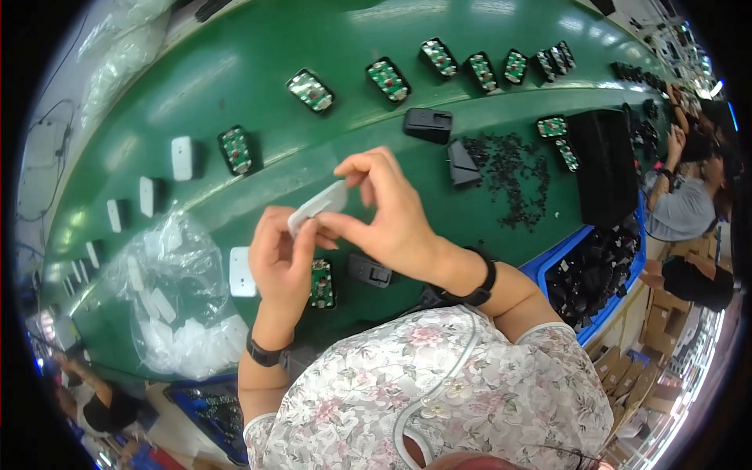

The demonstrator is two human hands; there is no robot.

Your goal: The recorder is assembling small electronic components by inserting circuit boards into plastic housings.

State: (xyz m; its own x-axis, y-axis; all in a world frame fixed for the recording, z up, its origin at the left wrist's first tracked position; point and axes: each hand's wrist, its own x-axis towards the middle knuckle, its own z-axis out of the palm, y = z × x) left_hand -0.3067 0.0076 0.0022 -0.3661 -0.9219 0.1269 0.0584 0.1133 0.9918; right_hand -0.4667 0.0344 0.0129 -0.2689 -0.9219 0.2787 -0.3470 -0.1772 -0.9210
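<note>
Above the green table, a white plastic cover [323,204] is tilted between my two hands. My left hand [280,247] grips its lower left end between thumb and fingers. On its right side, my right hand [388,207] pinches the edge with the thumb, and the index finger curves over the top. Another white cover [242,272] lies flat beside my left wrist. Partly hidden behind that wrist is a black case with a green circuit board [322,283]. A black plastic housing [369,270] rests below my right hand.
A clear plastic bag of white covers [176,290] lies at left. Black cases with circuit boards [389,79] line the far side. Small black parts [509,176] are scattered at right, near a black box [603,168] and a blue bin [599,270]. Co-workers [681,204] sit at far right.
</note>
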